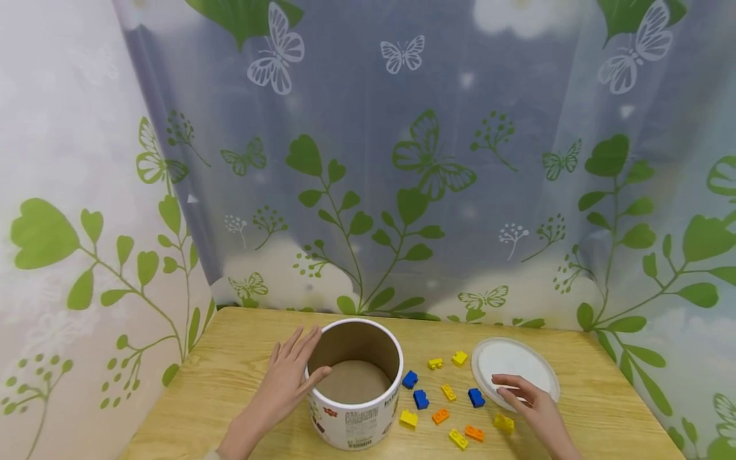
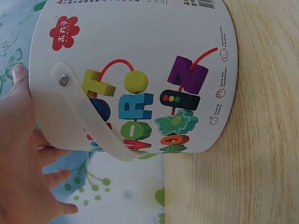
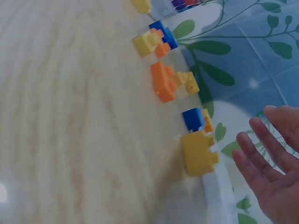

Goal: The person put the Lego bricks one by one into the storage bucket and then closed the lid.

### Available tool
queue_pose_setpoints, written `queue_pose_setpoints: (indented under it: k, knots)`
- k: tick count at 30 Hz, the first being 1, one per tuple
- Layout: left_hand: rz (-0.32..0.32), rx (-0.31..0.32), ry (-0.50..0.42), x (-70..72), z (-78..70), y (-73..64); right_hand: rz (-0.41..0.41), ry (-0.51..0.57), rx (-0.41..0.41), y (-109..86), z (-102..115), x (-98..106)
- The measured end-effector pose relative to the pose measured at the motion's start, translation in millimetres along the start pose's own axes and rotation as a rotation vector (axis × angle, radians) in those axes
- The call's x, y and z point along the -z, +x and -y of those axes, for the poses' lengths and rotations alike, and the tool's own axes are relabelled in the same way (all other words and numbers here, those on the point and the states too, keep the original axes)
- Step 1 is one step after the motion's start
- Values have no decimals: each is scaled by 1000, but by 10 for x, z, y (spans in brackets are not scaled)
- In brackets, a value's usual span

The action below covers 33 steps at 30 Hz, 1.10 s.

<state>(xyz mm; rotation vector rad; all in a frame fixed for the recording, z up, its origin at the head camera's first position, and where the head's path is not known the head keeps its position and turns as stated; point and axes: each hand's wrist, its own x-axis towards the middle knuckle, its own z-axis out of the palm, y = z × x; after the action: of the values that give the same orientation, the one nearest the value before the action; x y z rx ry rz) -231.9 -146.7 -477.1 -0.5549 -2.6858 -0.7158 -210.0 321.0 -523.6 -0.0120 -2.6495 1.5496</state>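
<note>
Right up close, the left hand (image 1: 283, 378) has its fingers spread wide, up against the left rim of a white bucket (image 1: 356, 427) with a white handle (image 2: 91, 109) on the side. Right of that, yellow bricks (image 1: 409, 418), blue bricks (image 1: 421, 399) and two orange bricks (image 1: 474, 433) are scattered over the wooden table (image 1: 190, 396). The right hand (image 1: 537, 410) has fingers loosely bent, a clear gap to the thumb, over the near side of a round white lid (image 1: 508, 358). Leafy butterfly curtain (image 1: 517, 83) on the far side.
</note>
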Motion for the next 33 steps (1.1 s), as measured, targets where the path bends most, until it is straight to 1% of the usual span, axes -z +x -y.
queue_pose_setpoints:
  k: [2,5,7,10,12,17,24,30,33]
  knots:
    - [6,7,4,-2,1,-1,15,-14,-58,-25,-58,-13]
    - [9,12,8,-2,-4,-6,42,-39,-94,-59,-119,-21]
    - [14,13,13,1,-9,-11,60,-53,-95,-78,-146,-19]
    - [23,16,16,8,-19,-16,91,-72,-72,-107,-185,-9]
    - [27,19,16,12,-23,-17,94,-94,-56,-120,-210,-6]
    - [29,19,32,4,-27,-15,73,-182,-49,-128,-249,-28]
    - [12,13,33,-48,-5,-25,56,-258,-105,-108,-236,-94]
    - [13,25,21,-61,-4,-27,53,-348,-85,-85,-219,-118]
    - [13,29,20,-51,-6,-31,57,-372,-83,-76,-197,-125]
